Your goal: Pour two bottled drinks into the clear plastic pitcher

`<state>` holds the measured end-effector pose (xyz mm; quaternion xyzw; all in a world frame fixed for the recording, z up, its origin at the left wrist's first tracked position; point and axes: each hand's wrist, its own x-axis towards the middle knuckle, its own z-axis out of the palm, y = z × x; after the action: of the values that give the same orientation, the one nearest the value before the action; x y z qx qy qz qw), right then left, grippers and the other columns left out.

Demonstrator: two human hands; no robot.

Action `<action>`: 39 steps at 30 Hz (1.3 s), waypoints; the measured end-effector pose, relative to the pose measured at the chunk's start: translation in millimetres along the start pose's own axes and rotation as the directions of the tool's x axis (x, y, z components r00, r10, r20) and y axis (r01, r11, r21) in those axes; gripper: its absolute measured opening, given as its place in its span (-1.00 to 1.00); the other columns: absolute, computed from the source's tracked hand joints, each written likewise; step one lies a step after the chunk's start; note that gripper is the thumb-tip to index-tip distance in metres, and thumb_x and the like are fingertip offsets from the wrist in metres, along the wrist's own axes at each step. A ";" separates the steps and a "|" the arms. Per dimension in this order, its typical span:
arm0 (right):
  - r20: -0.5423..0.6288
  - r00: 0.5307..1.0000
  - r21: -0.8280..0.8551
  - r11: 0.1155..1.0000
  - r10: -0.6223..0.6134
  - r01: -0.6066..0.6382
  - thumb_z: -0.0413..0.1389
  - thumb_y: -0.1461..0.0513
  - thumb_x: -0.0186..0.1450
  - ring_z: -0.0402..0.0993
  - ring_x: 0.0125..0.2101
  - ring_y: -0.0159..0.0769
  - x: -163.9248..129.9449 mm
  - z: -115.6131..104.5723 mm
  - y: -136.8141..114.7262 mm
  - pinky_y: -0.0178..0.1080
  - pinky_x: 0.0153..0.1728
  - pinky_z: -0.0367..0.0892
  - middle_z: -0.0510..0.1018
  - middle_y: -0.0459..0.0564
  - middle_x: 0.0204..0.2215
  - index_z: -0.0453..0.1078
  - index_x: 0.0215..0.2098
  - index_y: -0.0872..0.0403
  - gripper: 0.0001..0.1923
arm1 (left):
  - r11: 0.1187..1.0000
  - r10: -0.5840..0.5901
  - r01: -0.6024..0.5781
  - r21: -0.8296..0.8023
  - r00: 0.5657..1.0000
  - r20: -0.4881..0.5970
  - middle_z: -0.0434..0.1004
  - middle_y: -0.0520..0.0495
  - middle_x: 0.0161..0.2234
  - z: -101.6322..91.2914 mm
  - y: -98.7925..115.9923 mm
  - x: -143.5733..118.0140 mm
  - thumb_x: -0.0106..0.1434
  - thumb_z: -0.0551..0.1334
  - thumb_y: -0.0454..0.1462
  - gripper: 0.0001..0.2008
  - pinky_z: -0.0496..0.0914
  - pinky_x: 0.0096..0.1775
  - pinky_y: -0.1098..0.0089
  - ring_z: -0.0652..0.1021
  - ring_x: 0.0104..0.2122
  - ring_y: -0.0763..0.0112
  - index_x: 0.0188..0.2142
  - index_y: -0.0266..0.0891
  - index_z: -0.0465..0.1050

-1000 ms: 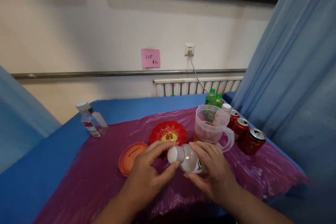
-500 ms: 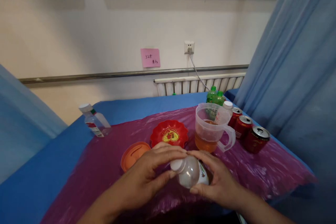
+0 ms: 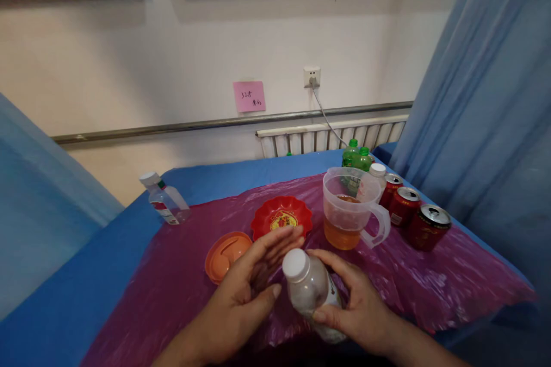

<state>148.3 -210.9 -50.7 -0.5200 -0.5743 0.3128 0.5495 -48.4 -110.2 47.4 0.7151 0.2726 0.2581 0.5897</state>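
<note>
A clear plastic bottle (image 3: 306, 292) with a white cap and a partly covered label leans toward the left in my right hand (image 3: 359, 304), whose fingers and thumb wrap round its body. Just left of the cap, my left hand (image 3: 245, 298) holds nothing; its thumb stands apart from the fingers and it does not touch the bottle. Beyond the hands lie a red scalloped dish (image 3: 267, 212) with a yellow print and an orange lid-like round piece (image 3: 219, 255). A clear measuring jug (image 3: 344, 212), part filled with amber liquid, stands behind my right hand.
Red cans (image 3: 428, 229) line the right side, near a white-capped bottle (image 3: 377, 175) and green bottles (image 3: 353, 155). Another clear bottle (image 3: 167, 200) stands at the left. Purple plastic sheeting (image 3: 172, 287) covers part of the blue-covered table (image 3: 55, 292). A blue curtain (image 3: 486, 126) hangs at the right.
My left hand has come off the bottle's cap and opened to its left. The bottle is tipped more upright in my right hand. The view has shifted slightly.
</note>
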 end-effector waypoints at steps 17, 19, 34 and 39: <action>0.083 0.996 0.238 0.970 0.029 -0.048 0.39 -0.10 0.12 0.53 0.10 0.06 -0.7 30.2 3.2 0.08 0.11 0.42 0.54 0.14 0.15 0.34 0.25 -0.09 -0.20 | 1.000 0.022 -0.025 -0.010 0.984 -0.176 0.63 -0.15 0.04 -15.5 -23.2 -18.4 0.02 0.57 -0.19 -0.28 0.43 0.16 0.14 0.59 0.06 0.03 0.19 -0.01 0.47; 0.088 0.995 0.251 0.966 0.043 -0.064 0.38 -0.10 0.14 0.49 0.14 0.06 4.6 37.0 -1.1 0.09 0.16 0.39 0.51 0.14 0.19 0.30 0.28 -0.10 -0.19 | 1.000 0.003 -0.003 0.004 0.986 -0.166 0.59 -0.17 0.12 -12.9 -28.7 -23.7 -0.04 0.58 -0.18 -0.23 0.41 0.19 0.11 0.55 0.12 -0.05 0.19 -0.03 0.48; 0.199 0.962 -0.054 0.982 0.189 -0.181 0.18 0.06 0.37 0.63 -0.10 -0.09 -23.8 43.0 46.6 -0.03 -0.02 0.53 0.65 0.04 -0.09 0.48 0.14 -0.14 -0.62 | 0.710 0.238 0.476 0.519 0.531 -0.813 0.65 -0.27 -0.04 -236.0 -31.7 -3.1 0.14 0.37 -0.01 -0.49 0.47 -0.10 0.21 0.62 -0.09 -0.01 -0.02 -0.29 0.53; 0.158 0.972 -0.073 0.983 0.176 -0.166 0.16 0.04 0.38 0.64 -0.15 -0.10 -31.1 36.3 55.9 -0.06 -0.09 0.54 0.66 0.05 -0.12 0.50 0.10 -0.12 -0.65 | 0.588 0.265 0.578 0.566 0.524 -0.810 0.60 -0.38 0.02 -269.0 -66.0 13.3 0.18 0.34 0.05 -0.39 0.46 -0.13 0.20 0.61 -0.05 -0.09 0.03 -0.39 0.48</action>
<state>123.2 -217.7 -119.5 -0.5562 -0.5797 0.3832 0.4558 -230.2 98.3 29.2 0.6474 0.6748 0.3534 0.0248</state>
